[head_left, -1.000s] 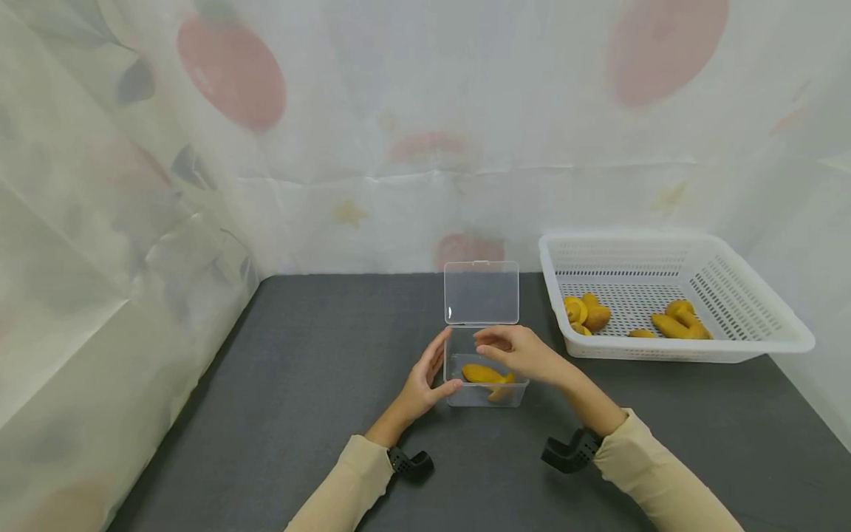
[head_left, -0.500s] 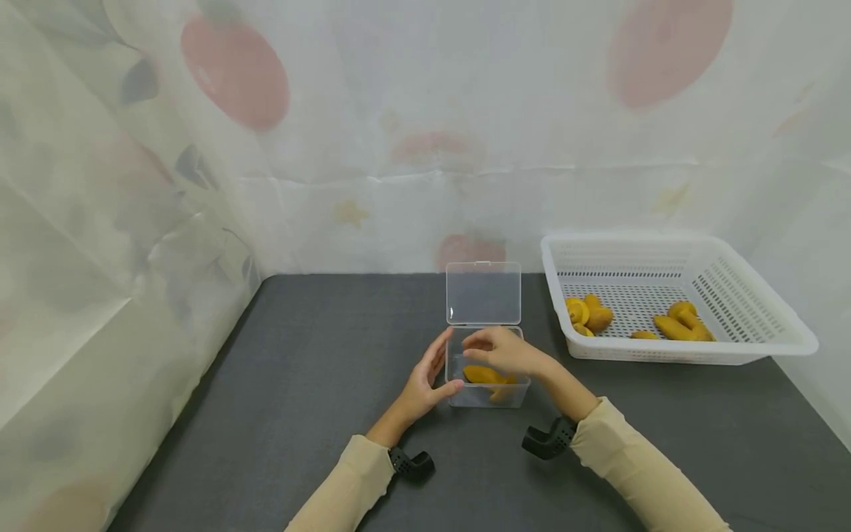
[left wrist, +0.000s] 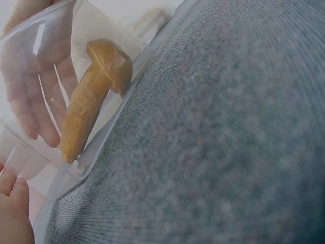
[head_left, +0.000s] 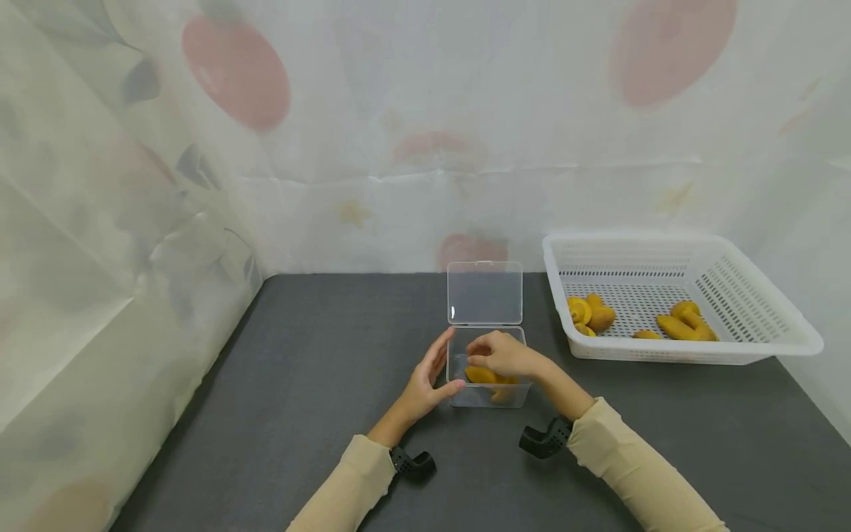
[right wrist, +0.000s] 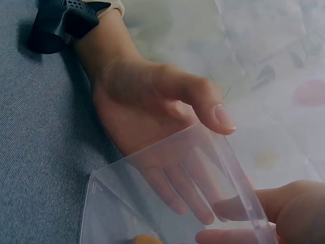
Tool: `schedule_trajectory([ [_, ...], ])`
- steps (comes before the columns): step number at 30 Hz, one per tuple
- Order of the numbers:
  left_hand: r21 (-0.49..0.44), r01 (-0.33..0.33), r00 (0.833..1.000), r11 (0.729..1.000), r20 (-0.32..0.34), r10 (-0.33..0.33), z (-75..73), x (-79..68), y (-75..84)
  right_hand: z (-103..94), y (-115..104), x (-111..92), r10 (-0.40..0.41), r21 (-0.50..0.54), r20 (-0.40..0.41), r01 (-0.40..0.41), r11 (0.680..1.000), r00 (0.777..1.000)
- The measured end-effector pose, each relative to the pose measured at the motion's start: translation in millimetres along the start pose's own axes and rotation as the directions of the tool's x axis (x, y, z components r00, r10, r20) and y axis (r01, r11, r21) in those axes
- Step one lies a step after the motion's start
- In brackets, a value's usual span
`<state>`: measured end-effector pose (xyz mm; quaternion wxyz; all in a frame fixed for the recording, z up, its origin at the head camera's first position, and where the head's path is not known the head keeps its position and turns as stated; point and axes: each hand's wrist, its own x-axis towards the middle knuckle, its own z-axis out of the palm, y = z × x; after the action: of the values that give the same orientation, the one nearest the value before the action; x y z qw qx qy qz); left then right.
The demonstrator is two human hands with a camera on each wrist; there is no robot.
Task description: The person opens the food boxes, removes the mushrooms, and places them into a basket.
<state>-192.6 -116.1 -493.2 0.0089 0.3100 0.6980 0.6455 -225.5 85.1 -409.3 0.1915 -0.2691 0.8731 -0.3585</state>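
A clear plastic box [head_left: 459,397] stands on the dark table with its hinged lid [head_left: 485,292] raised at the back. Inside lies a yellow-brown mushroom [left wrist: 84,109], stem toward the left and cap toward the right; in the head view the mushroom [head_left: 480,374] is partly behind the right hand. My left hand [head_left: 419,388] lies along the box's left side, fingers straight on the outer wall and thumb at the front corner. My right hand [head_left: 505,356] reaches in over the mushroom from the right. Thumb and fingers of the right hand [right wrist: 284,203] show a gap with nothing between them.
A white perforated basket [head_left: 685,351] stands at the back right. It holds several yellow pieces, among them a slice-like round one [head_left: 580,309] and a long smooth one [head_left: 678,327]. A printed curtain [head_left: 372,111] hangs behind and to the left of the table.
My right hand moves left over the box, then dips lower toward the mushroom, its fingertips coming closer together. The left hand stays at the box's side.
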Motion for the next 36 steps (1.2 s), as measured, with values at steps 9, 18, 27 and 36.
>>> schedule_trajectory([
  [9,0.003,-0.007,1.0,1.0,-0.001,0.007,0.4,0.7,-0.1,-1.7,-0.8,-1.9,0.004,-0.033,0.027,-0.003,0.999,1.0],
  [18,-0.007,-0.03,1.0,1.0,0.002,0.03,1.3,2.2,0.3,-3.1,0.2,-3.9,-0.021,-0.035,0.067,0.023,0.999,0.998],
  [27,0.038,-0.107,0.994,0.994,0.0,0.107,0.9,2.1,-5.1,-6.8,0.7,-2.2,-0.087,-0.016,0.04,0.088,0.996,0.995],
  [36,0.005,-0.021,1.0,1.0,-0.004,0.021,0.8,1.1,-0.7,-10.0,-3.2,-7.8,-0.149,-0.071,0.084,0.155,0.985,0.985],
])
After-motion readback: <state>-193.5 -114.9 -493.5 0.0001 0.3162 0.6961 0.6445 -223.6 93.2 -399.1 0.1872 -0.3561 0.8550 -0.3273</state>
